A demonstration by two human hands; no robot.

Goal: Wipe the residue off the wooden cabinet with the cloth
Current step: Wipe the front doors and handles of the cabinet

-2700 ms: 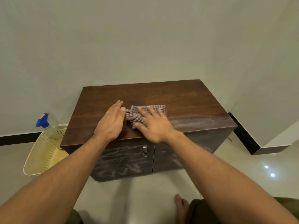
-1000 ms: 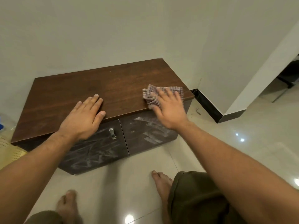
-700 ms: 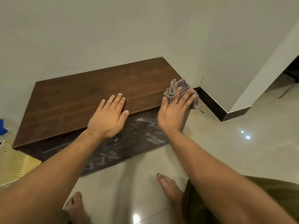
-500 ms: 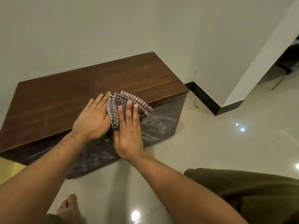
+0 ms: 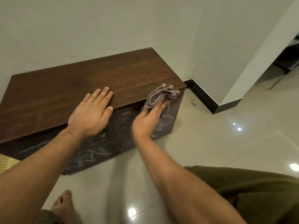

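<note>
my left hand (image 5: 90,113) lies flat, fingers straight and close together, on the wooden cabinet (image 5: 68,84) near its front edge, i think to brace me as i lean in. my right hand (image 5: 147,118) pushes the bunched checked cloth (image 5: 160,97) against the front's upper right corner, just under the lip, but blur and folds hide whether my fingers pinch or only press. the top looks dark and clean, while the doors (image 5: 92,151) carry whitish smeared residue.

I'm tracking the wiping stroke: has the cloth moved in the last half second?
Yes. The cloth went right along the front edge of the cabinet, from beside the left hand to the right front corner, held by the right hand.
</note>
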